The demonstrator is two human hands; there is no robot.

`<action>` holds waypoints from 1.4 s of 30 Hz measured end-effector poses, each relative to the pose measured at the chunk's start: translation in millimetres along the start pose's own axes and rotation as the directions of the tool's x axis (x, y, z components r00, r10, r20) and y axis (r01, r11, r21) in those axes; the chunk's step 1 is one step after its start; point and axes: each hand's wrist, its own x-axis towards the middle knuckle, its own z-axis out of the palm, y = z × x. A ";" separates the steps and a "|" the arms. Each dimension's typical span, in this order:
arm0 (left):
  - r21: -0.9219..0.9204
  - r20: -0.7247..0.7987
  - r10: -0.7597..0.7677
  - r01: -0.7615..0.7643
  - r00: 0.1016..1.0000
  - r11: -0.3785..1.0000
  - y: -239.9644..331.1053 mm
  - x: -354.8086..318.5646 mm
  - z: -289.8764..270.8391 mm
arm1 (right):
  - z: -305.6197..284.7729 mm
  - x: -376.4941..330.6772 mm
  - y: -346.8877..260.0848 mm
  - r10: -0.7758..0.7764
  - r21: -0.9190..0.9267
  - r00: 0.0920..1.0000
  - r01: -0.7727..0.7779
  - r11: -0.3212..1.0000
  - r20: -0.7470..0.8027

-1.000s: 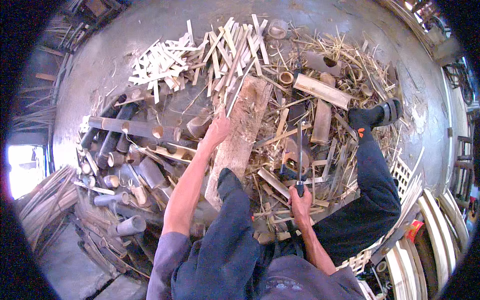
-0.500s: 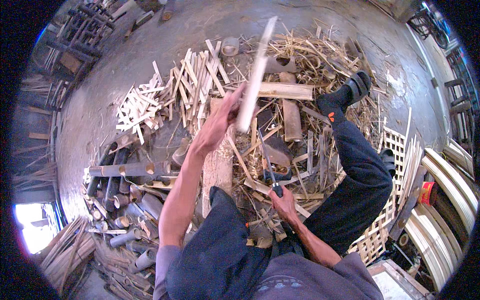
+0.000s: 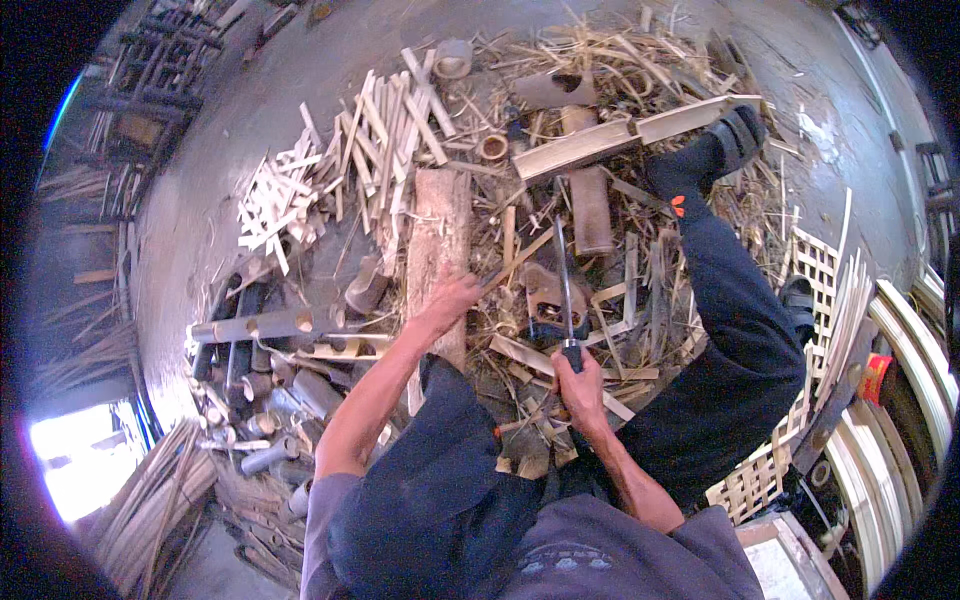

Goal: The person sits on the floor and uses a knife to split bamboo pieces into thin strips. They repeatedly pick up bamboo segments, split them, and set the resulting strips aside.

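My right hand (image 3: 578, 382) is closed around the black handle of a knife (image 3: 566, 290), its long narrow blade pointing away from me. Left of it, my left hand (image 3: 452, 298) is low over a long rough wooden board (image 3: 438, 235). Its fingers are closed on a thin bamboo strip (image 3: 522, 258), which slants up and right towards the blade tip without clearly touching it. Farther off, a split bamboo piece (image 3: 572, 148) lies across a brown bamboo tube (image 3: 591, 212). A second pale piece (image 3: 690, 117) lies end to end with it, reaching my right foot.
Cut pale strips (image 3: 278, 205) are heaped at the far left, with longer sticks (image 3: 385, 130) beside them. Bamboo tubes (image 3: 265, 327) are piled at the left. Shavings (image 3: 640, 60) cover the far floor. A woven lattice (image 3: 815, 270) and bent slats (image 3: 885, 460) stand at the right.
My left hand has come down and nearer, and the pale piece it held raised is no longer in it. A second pale piece now lies by my foot. The knife has turned slightly right.
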 end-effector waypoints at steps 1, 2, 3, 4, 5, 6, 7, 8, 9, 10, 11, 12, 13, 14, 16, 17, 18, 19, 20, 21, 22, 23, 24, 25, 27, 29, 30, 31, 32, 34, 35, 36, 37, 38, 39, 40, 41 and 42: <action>-0.065 -0.118 -0.013 0.005 0.993 0.998 -10.8 -3.8 -6.9 | 0.1 -0.2 -2.9 0.001 -0.019 1.000 -0.001 1.000 0.003; -0.129 -0.235 -0.030 -0.001 0.972 0.992 -22.3 -7.5 -23.2 | -0.5 0.5 -3.2 0.024 -0.003 1.000 -0.024 1.000 0.008; -0.193 -0.345 -0.053 -0.015 0.937 0.981 -29.0 -6.3 -37.5 | -0.5 1.3 -2.1 0.047 0.014 0.999 -0.047 0.999 0.013; -0.195 -0.201 -0.191 0.152 0.961 0.969 -22.8 5.7 -79.6 | 0.6 4.2 0.8 0.025 0.033 1.000 -0.025 0.999 0.002; -0.299 -0.280 -0.231 0.144 0.932 0.943 -16.1 25.1 -114.6 | -0.7 8.1 0.9 0.009 0.012 1.000 -0.009 1.000 -0.006; -0.393 -0.354 -0.273 0.122 0.895 0.911 -8.8 41.1 -154.1 | -1.4 6.9 -0.7 -0.001 -0.010 1.000 0.001 1.000 -0.001; -0.527 -0.616 -0.280 -0.121 0.736 0.841 0.0 56.4 -178.2 | -1.4 5.3 -0.1 -0.007 -0.035 1.000 0.007 0.999 0.009; -0.411 -0.752 -0.188 -0.226 0.632 0.883 26.3 79.2 -223.5 | -5.0 10.3 7.6 -0.015 -0.119 1.000 0.015 0.993 -0.004; -0.281 -0.861 -0.092 -0.316 0.501 0.906 45.6 103.6 -252.9 | -7.1 11.8 13.1 -0.006 -0.094 1.000 0.004 0.996 -0.022; -0.339 -0.846 -0.142 -0.313 0.515 0.887 41.9 122.9 -250.8 | -4.4 9.9 17.2 -0.002 -0.073 1.000 0.000 0.997 -0.023; -0.388 -0.833 -0.182 -0.316 0.522 0.866 34.3 144.5 -246.4 | -0.7 9.5 17.1 -0.007 -0.049 1.000 0.006 0.999 -0.028; -0.435 -0.818 -0.220 -0.322 0.531 0.841 28.9 163.4 -238.6 | -1.1 6.9 17.2 -0.029 -0.054 1.000 0.028 0.998 -0.013; -0.400 -0.770 -0.174 -0.252 0.614 0.881 20.9 184.4 -213.5 | -3.2 7.9 17.2 0.000 -0.078 1.000 0.000 0.997 0.010; -0.354 -0.710 -0.141 -0.176 0.690 0.918 8.0 200.6 -174.9 | -3.9 6.7 24.0 -0.005 -0.082 1.000 0.006 0.997 0.014; -0.199 -0.582 -0.052 -0.080 0.811 0.977 1.0 224.2 -122.2 | -7.1 6.3 26.0 0.016 -0.148 0.999 -0.022 0.989 -0.038; -0.090 -0.518 0.003 -0.058 0.855 0.994 4.9 229.1 -110.5 | -8.7 9.3 28.7 -0.096 -0.218 0.994 0.083 0.972 -0.052; -0.092 -0.461 -0.032 -0.012 0.887 0.996 6.6 239.3 -102.9 | -14.4 8.6 31.6 0.010 -0.138 0.999 -0.014 0.990 -0.033; -0.086 -0.396 -0.067 0.036 0.916 0.996 7.4 243.0 -99.6 | -14.3 3.0 23.3 0.115 -0.053 0.993 -0.115 0.992 -0.001; -0.078 -0.330 -0.111 0.091 0.937 0.993 6.4 243.7 -96.3 | -14.5 4.6 25.2 0.088 -0.093 0.995 -0.093 0.991 -0.050; -0.174 -0.453 -0.075 -0.005 0.889 0.985 2.4 241.0 -93.2 | -14.3 6.2 27.8 0.059 -0.138 0.994 -0.071 0.988 -0.092; -0.236 -0.568 -0.049 -0.106 0.822 0.966 -5.7 233.5 -100.6 | -8.3 7.0 21.4 0.022 -0.170 0.993 -0.043 0.985 -0.120; -0.282 -0.674 -0.042 -0.205 0.737 0.937 -14.0 221.5 -106.7 | -6.7 4.3 15.3 0.042 -0.150 0.994 -0.056 0.987 -0.098; -0.308 -0.827 -0.090 -0.314 0.555 0.898 -14.0 197.3 -103.5 | -9.7 -0.6 9.3 0.062 -0.137 0.996 -0.071 0.988 -0.069; -0.468 -0.711 -0.190 -0.253 0.677 0.847 -4.2 175.1 -126.6 | -10.7 1.1 -0.8 0.071 -0.104 0.995 -0.078 0.992 -0.065; -0.764 -0.376 -0.471 0.020 0.798 0.644 0.7 112.9 -152.8 | -4.5 2.4 0.5 -0.103 -0.081 0.988 0.094 0.992 -0.114; -0.923 -0.317 -0.602 -0.093 0.733 0.373 19.1 45.7 -165.0 | -5.2 8.4 10.3 -0.151 -0.136 0.976 0.130 0.982 -0.156; -0.960 -0.276 -0.657 -0.172 0.702 0.219 20.1 22.2 -164.5 | -5.5 8.5 4.6 -0.156 -0.142 0.982 0.141 0.980 -0.103; -0.952 -0.296 -0.692 -0.257 0.658 0.163 17.7 -0.2 -163.9 | -5.8 1.0 -0.7 -0.147 -0.154 0.989 0.140 0.978 -0.035; -0.930 -0.314 -0.725 -0.352 0.613 0.105 22.2 -15.4 -163.1 | -10.1 8.6 13.0 -0.154 -0.193 0.988 0.152 0.969 0.006; -0.943 -0.193 -0.796 -0.332 0.574 -0.011 9.0 -55.9 -133.3 | -3.0 -1.2 7.3 -0.147 -0.347 0.984 0.172 0.922 0.096; -0.934 -0.200 -0.826 -0.358 0.527 -0.002 6.0 -72.0 -111.6 | 3.2 -10.3 -7.6 -0.148 -0.462 0.981 0.191 0.866 0.128; -0.924 -0.214 -0.849 -0.383 0.483 0.014 5.1 -84.8 -98.2 | 8.0 -15.4 -12.8 -0.232 -0.429 0.956 0.289 0.856 0.182; -0.911 -0.229 -0.851 -0.411 0.473 0.016 11.3 -86.9 -104.0 | 8.9 -17.6 -13.1 -0.314 -0.394 0.929 0.367 0.843 0.194; -0.950 -0.199 -0.882 -0.304 0.427 0.067 19.5 -94.5 -110.7 | 10.8 -20.2 -14.9 -0.395 -0.353 0.896 0.443 0.824 0.201; -0.949 -0.208 -0.887 -0.305 0.413 0.081 21.0 -101.2 -103.7 | 18.3 -31.6 -29.7 -0.389 -0.354 0.893 0.447 0.821 0.226; -0.948 -0.219 -0.890 -0.303 0.401 0.097 21.0 -108.4 -97.6 | 28.0 -42.1 -48.3 -0.382 -0.353 0.890 0.450 0.820 0.249; -0.946 -0.233 -0.889 -0.305 0.394 0.113 21.2 -112.3 -93.7 | 35.3 -47.9 -62.7 -0.379 -0.351 0.887 0.454 0.819 0.264; -0.961 -0.261 -0.886 -0.192 0.384 0.200 20.1 -116.5 -90.9 | 40.7 -46.3 -65.3 -0.381 -0.349 0.872 0.476 0.807 0.308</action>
